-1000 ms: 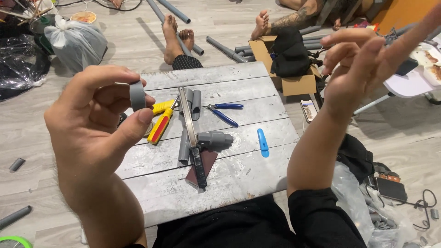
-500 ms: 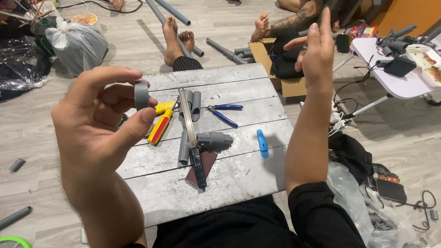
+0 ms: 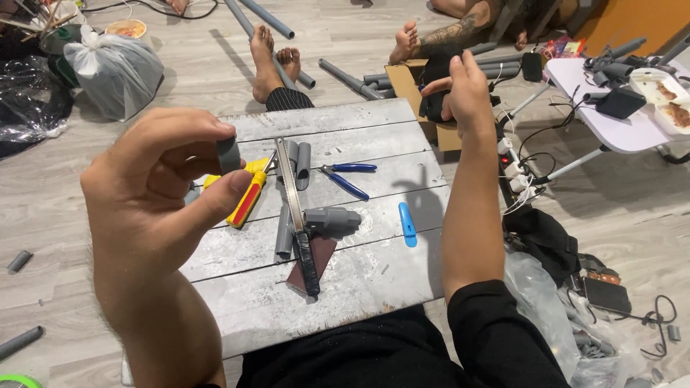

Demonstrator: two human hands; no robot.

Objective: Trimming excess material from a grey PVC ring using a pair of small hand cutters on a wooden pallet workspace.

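Entry, near to far, as I see it from the head camera.

1. Left hand [image 3: 154, 215]: raised above the bench's left edge, fingers [image 3: 215, 197] clamped on a short grey pipe piece [image 3: 228, 154], thumb under, forefinger over. The piece is cut and in hand; I judge it not yet fitted to anything.
2. Right hand [image 3: 466, 90]: lifted high over the far right corner, fingers loosely curled, holding nothing that I can see.
3. Bench [image 3: 374, 276]: grey planks. Near the middle, a hacksaw [image 3: 296, 215] lies front to back, handle toward the near edge, over a brown sandpaper sheet [image 3: 323, 253].
4. Just right of the saw, a grey fitting [image 3: 332, 220], seemingly assembled. Left of the saw, a pipe length [image 3: 283, 231].
5. Toward the right edge, a blue marker [image 3: 407, 224].
6. Farther back: yellow screwdrivers [image 3: 248, 195], blue pliers [image 3: 346, 178], two pipe offcuts [image 3: 298, 164].
7. Floor beyond the far edge: loose pipes [image 3: 345, 77], another person's bare feet [image 3: 273, 61].

Cutting looks partly done; joining appears left.
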